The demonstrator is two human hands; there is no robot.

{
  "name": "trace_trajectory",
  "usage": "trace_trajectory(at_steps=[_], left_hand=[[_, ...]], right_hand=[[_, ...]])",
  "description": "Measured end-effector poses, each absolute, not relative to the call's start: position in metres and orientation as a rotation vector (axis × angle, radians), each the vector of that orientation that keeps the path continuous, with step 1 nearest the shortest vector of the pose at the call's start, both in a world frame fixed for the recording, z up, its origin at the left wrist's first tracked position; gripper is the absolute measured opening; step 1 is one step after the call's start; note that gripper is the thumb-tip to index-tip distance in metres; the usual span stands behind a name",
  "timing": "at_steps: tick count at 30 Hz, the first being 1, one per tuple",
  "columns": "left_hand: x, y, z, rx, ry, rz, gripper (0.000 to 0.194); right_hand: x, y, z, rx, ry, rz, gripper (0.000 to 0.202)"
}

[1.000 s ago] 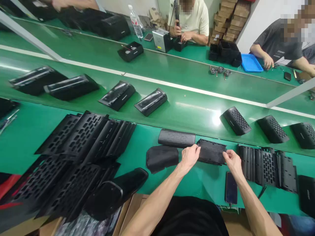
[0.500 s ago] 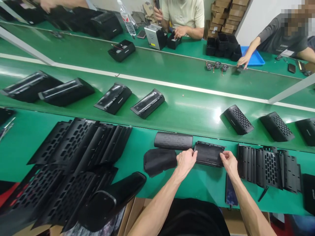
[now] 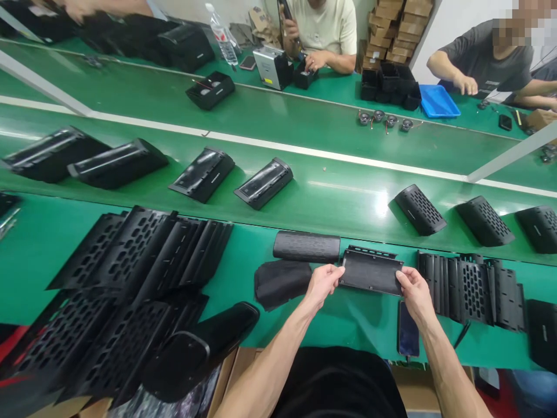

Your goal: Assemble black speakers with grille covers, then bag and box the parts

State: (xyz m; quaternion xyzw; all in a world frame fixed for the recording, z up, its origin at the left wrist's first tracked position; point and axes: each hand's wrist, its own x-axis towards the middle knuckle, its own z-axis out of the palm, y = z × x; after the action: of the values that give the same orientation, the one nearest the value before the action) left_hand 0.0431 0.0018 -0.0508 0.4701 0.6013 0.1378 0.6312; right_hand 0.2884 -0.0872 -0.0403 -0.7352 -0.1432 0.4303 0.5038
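Observation:
My left hand (image 3: pixel 325 283) pinches the left end of a black rectangular panel (image 3: pixel 372 273), and my right hand (image 3: pixel 413 285) grips its right end. The panel's inner side faces up, with small tabs along its edges and a slotted strip at the far side. Left of my left hand lies a pile of black cloth pieces (image 3: pixel 282 283). Behind the cloth is a black perforated cover (image 3: pixel 306 246). A row of black panels (image 3: pixel 474 290) stands stacked to the right of my right hand.
A phone (image 3: pixel 408 328) lies by my right wrist. Perforated black panels (image 3: pixel 126 249) and a large black casing (image 3: pixel 200 351) fill the left. Black housings (image 3: pixel 265 183) rest on the green belt (image 3: pixel 339 197). Two people sit across, near a blue tray (image 3: pixel 439 101).
The held panel has tilted, showing more of its inner face and far slotted strip. My right hand has shifted slightly right. The person at far right has drawn a hand back from the small round parts.

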Motion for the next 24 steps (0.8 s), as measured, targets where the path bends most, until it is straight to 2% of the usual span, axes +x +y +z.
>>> trace_trajectory(at_steps=[5,10,24], left_hand=[[0.021,-0.013,-0.034,0.818,1.091,0.488,0.051],[0.0,-0.021,-0.022,0.792,1.024,0.533,0.058],[-0.028,-0.032,-0.012,0.761,0.994,0.633,0.051]], right_hand=[[0.268,-0.098,-0.014,-1.653,-0.222,1.147,0.051],[0.248,-0.103,0.004,-1.613,-0.187,1.204,0.049],[0.22,-0.106,0.024,-1.645,-0.41,1.224,0.048]])
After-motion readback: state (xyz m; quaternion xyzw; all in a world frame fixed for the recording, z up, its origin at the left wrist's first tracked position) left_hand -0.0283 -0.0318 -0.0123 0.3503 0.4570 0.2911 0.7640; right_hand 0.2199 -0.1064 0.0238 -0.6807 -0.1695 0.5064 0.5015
